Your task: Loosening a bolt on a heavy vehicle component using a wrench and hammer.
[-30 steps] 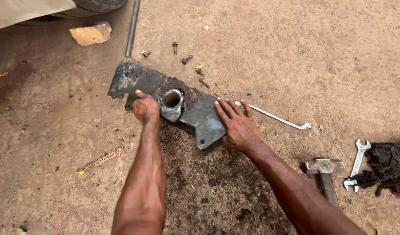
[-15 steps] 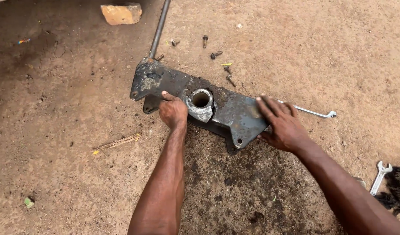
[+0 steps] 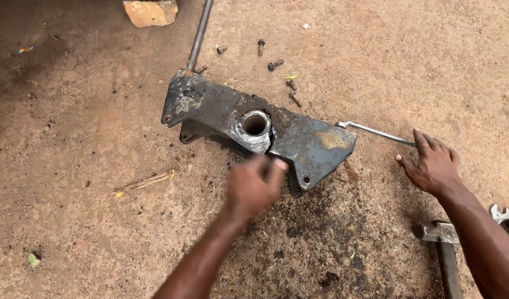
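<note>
A dark, greasy metal bracket (image 3: 254, 124) with a round hole in its middle lies flat on bare dirt ground (image 3: 88, 221). The left hand (image 3: 253, 185), blurred, hovers at the bracket's near edge, fingers loosely curled, holding nothing. The right hand (image 3: 431, 163) rests open, fingers spread, its fingertips on the end of a thin spanner (image 3: 373, 132) lying just beside the bracket's right end. Loose bolts (image 3: 275, 65) lie scattered beyond the bracket. A metal rod (image 3: 199, 36) runs away from its far left corner. A hammer (image 3: 440, 238) lies near the right forearm.
</note>
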